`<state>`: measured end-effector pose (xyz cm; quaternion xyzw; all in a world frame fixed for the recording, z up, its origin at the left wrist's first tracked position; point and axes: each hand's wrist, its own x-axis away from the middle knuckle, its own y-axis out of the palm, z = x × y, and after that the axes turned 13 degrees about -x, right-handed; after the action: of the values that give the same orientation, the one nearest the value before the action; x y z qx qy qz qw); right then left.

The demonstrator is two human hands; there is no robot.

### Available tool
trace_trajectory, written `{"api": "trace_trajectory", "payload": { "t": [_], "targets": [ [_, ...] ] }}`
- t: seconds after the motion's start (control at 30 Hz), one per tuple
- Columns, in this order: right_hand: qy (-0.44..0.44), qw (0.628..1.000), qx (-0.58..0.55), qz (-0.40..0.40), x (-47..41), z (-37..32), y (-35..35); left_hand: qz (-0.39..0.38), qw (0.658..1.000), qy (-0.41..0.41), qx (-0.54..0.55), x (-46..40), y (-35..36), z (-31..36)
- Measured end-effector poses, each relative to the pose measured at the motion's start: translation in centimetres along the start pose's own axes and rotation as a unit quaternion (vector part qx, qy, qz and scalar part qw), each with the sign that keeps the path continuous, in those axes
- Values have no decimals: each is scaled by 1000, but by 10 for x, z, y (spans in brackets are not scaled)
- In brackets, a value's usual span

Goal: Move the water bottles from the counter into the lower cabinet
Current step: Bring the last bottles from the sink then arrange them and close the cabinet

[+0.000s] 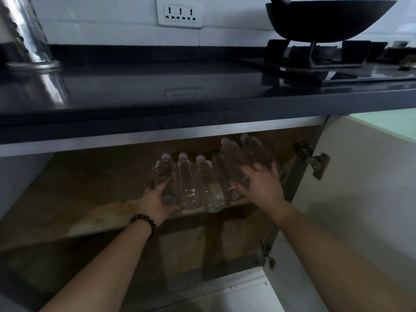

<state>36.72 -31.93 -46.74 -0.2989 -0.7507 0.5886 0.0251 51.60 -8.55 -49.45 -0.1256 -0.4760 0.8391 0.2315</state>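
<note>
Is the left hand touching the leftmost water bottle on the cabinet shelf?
Touching. The head view shows the left hand cupping the base of the leftmost water bottle, thumb lying up its side, with no gap between them.

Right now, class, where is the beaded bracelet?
In the head view, the beaded bracelet sits on the left wrist, just below the left hand, which holds the leftmost bottle on the cabinet shelf.
</note>
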Motion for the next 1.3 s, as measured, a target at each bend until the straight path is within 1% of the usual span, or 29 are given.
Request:
{"api": "trace_trajectory", "payload": {
  "t": [0.13, 0.2, 0.3, 0.4, 0.5, 0.6, 0.73, 0.77, 0.83, 0.9, 0.97, 1.1, 1.17, 1.27, 1.3],
  "targets": [
    [-3, 1000, -14, -2, 0, 3, 0, 93, 984, -37, 148, 24, -1, 6],
    [-7, 1000, -17, -1, 0, 4, 1, 121, 976, -17, 180, 35, -1, 18],
    [-9, 1000, -14, 5, 0, 5, 4, 131, 972, 42, 190, 39, -2, 48],
    [-14, 1000, -10, 13, -1, 7, 5, 123, 977, 94, 149, 27, 9, 87],
    [-27, 999, -21, 19, -1, 11, 7, 81, 983, 132, 96, 9, 32, 113],
    [-23, 999, -41, 22, -2, 14, 8, 61, 986, 158, -8, -1, 55, 116],
    [-30, 999, -39, 14, -1, 13, 5, 47, 979, 171, -102, -17, 54, 113],
    [-30, 999, -39, 6, -1, 13, 4, 33, 976, 177, -122, -20, 51, 110],
    [-25, 999, -41, -9, -1, 11, 2, 4, 975, 183, -126, -23, 40, 101],
    [-18, 998, -44, -30, -1, 9, -2, -5, 977, 179, -116, -21, 26, 87],
    [-12, 998, -49, -45, -2, 7, -4, -3, 976, 169, -134, -15, 15, 70],
    [-13, 997, -63, -50, -1, 6, -3, -34, 974, 94, -202, 2, 12, 33],
    [-25, 997, -56, -51, 0, 4, -2, -27, 977, 57, -204, -1, 14, 18],
    [-44, 997, -23, -58, 3, 0, -3, -1, 975, 25, -220, -10, 14, 6],
    [-48, 997, -15, -55, 4, 0, -4, 7, 978, 16, -209, -11, 14, 3]
  ]
}}
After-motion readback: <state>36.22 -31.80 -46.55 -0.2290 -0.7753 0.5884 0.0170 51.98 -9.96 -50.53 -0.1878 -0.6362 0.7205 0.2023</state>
